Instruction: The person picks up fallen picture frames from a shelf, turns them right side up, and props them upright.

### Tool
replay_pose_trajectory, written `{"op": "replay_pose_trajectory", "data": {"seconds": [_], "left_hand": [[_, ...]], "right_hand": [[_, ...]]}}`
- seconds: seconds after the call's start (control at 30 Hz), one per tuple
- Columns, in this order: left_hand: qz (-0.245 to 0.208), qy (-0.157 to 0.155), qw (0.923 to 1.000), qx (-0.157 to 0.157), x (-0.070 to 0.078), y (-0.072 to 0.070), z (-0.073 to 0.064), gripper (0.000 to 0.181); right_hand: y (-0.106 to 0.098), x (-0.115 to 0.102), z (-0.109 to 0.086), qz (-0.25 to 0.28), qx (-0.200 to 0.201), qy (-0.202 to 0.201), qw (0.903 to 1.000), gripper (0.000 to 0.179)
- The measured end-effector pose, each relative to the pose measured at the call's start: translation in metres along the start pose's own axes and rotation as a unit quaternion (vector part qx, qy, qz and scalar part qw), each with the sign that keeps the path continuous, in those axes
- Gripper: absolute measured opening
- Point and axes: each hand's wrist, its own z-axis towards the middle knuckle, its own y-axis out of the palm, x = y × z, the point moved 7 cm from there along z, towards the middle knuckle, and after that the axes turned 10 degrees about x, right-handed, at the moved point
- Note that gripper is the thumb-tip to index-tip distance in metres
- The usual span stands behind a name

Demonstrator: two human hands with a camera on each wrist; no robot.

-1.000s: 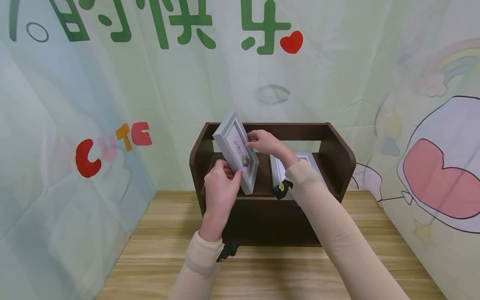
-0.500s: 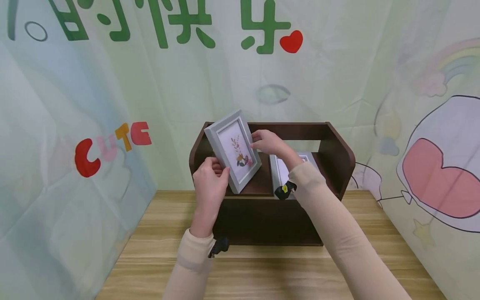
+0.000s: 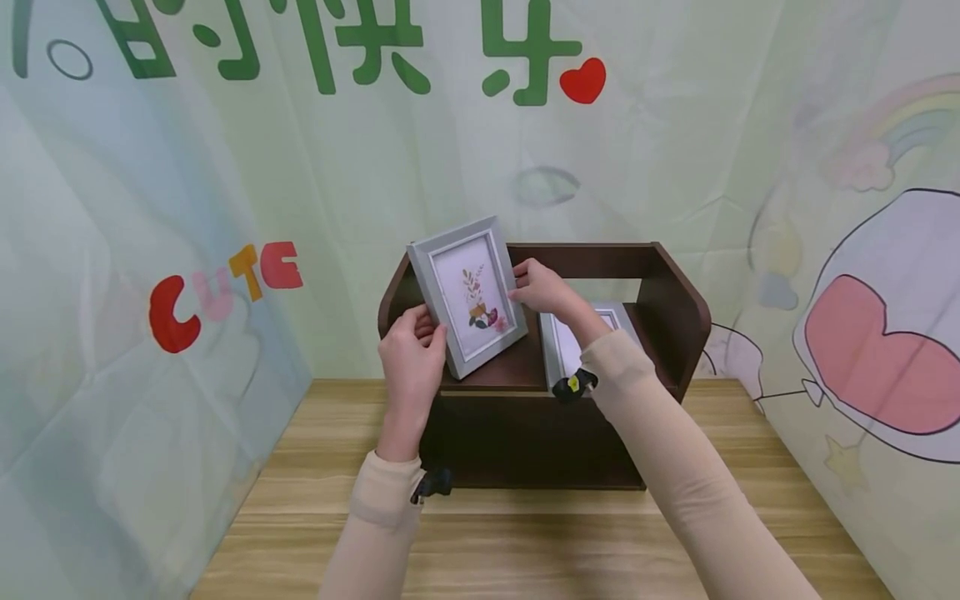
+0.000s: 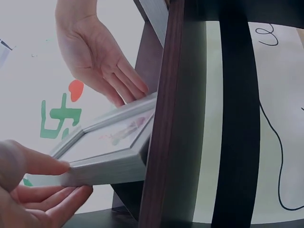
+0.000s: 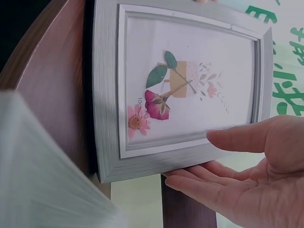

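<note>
A grey picture frame with a pressed-flower picture stands tilted on the dark brown shelf, its face toward me. My left hand pinches its left edge, thumb in front and fingers behind. At the opposite edge my right hand holds it; in the right wrist view the thumb lies over the front border and the fingers pass behind. The flowers show clearly there. A second grey frame leans back on the shelf to the right, partly hidden by my right wrist.
The shelf's right side panel rises beyond the second frame. Its back rail runs behind both frames. Below lies a wood-grain table, and printed cloth hangs close around the back and sides.
The held frame has turned from a steep side angle to face me, leaning less. My left hand has shifted left and slightly up with its edge; the right hand has moved slightly right.
</note>
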Motion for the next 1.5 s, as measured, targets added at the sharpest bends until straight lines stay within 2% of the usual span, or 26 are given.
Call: {"op": "replay_pose_trajectory", "data": {"seconds": [0.3,0.67,0.8,0.97,1.1,1.33,1.5], "left_hand": [[-0.009,-0.01,0.9997,0.019,-0.008,0.004,0.005,0.03],[-0.014,0.0,0.9983,0.057,-0.01,0.004,0.007,0.024],[-0.011,0.004,0.9982,0.058,-0.01,0.007,0.009,0.024],[-0.008,0.009,0.9984,0.056,-0.011,0.013,0.013,0.025],[-0.004,0.009,0.9986,0.052,-0.011,0.017,0.016,0.026],[0.01,0.009,0.9991,0.041,-0.011,0.023,0.02,0.028],[0.025,-0.008,0.9995,0.014,-0.011,0.026,0.019,0.037]], "right_hand": [[-0.002,0.002,-0.012,-0.024,0.004,-0.004,0.9997,0.053],[-0.003,0.001,-0.033,-0.069,0.02,-0.032,0.9969,0.057],[-0.002,0.001,-0.04,-0.051,0.034,-0.045,0.9971,0.058],[-0.004,0.008,-0.049,0.005,0.077,-0.031,0.9965,0.06],[-0.006,0.013,-0.055,0.034,0.126,-0.025,0.9911,0.06],[-0.003,0.01,-0.068,0.054,0.181,-0.041,0.9811,0.059],[0.0,0.004,-0.073,0.054,0.205,-0.059,0.9755,0.053]]}}
